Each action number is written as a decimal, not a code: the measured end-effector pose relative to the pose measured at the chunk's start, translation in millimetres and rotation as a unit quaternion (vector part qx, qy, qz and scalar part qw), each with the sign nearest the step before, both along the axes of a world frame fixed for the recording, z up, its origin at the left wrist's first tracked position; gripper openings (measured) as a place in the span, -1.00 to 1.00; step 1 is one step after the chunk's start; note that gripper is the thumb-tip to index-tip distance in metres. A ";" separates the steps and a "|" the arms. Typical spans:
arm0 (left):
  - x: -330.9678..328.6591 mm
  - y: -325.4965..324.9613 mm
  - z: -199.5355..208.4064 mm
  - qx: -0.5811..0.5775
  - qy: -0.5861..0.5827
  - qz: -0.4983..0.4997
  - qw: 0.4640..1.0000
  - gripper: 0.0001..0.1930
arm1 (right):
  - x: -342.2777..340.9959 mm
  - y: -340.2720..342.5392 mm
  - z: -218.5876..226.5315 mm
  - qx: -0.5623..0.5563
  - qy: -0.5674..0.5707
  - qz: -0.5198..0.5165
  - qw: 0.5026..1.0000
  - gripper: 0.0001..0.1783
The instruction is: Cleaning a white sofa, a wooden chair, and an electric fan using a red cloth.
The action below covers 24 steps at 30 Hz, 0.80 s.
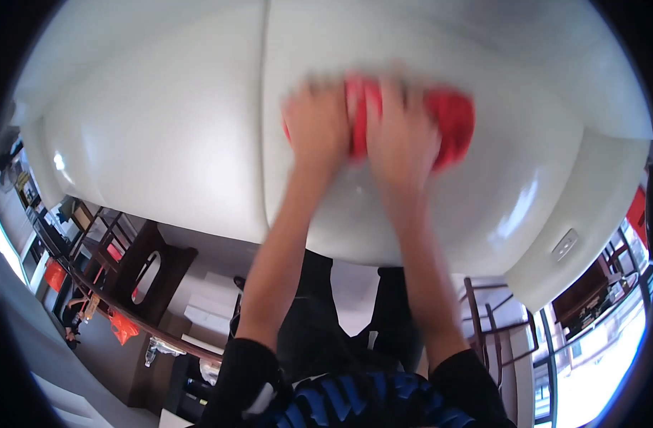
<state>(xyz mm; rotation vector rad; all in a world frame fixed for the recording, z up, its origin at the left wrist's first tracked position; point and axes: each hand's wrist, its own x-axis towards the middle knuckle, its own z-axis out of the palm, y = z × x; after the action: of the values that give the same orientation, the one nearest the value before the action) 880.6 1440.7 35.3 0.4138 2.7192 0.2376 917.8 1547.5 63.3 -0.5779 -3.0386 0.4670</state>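
Observation:
A red cloth (455, 125), bunched and partly smeared by motion, lies on the white, shiny sofa seat (162, 128). My left hand (320, 125) presses down on its left part, fingers bent over it. Close beside it, my right hand (405, 139) grips the middle of the cloth, and red shows between the two hands and out to the right. Both sets of fingertips are blurred, and the cloth beneath the palms is hidden. Both arms reach forward over the right-hand cushion, just right of the seam.
The sofa's armrest (611, 171) rises at the right, with a small panel (565, 245) set into it. Behind me on the left stands dark wooden furniture (155, 278) near an orange bag (123, 326). A dark metal frame (497, 321) stands at the lower right, beside a bright window (597, 378).

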 end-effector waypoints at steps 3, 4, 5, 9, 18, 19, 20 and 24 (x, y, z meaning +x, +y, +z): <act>123.2 -42.7 32.3 0.053 -0.137 -0.013 0.989 -0.71 | 130.5 -19.1 19.5 -0.088 -0.055 0.044 0.994 -0.62; 145.6 -51.1 52.1 0.062 -0.224 -0.005 0.973 -0.74 | 158.9 -21.0 41.8 -0.136 -0.167 0.043 0.976 -0.63; 146.9 -54.8 59.2 0.069 -0.218 -0.009 0.973 -0.74 | 187.1 -17.1 52.5 -0.153 -0.189 0.027 0.970 -0.64; 88.8 -31.8 62.4 0.163 -0.142 0.021 0.976 -0.80 | 240.0 1.6 75.4 -0.224 -0.191 -0.080 0.952 -0.68; -68.7 58.9 -12.9 0.188 0.018 0.035 0.981 -0.82 | 261.3 -15.1 79.5 -0.264 -0.134 -0.176 0.939 -0.58; -67.2 59.9 -16.0 0.188 0.013 0.032 0.982 -0.82 | 261.7 -16.1 78.4 -0.267 -0.128 -0.182 0.938 -0.58; -65.9 60.7 -18.5 0.163 0.031 0.012 0.986 -0.85 | 261.3 -16.9 76.9 -0.266 -0.131 -0.187 0.937 -0.58; -62.8 68.2 -30.4 0.068 0.166 -0.103 0.978 -0.91 | 257.7 -19.1 70.1 -0.260 -0.151 -0.195 0.934 -0.51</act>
<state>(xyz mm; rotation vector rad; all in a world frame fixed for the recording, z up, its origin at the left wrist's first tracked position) 817.8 1508.9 4.9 0.8375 2.9622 0.3228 1175.5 1528.3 133.4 -1.3532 -2.9216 1.2718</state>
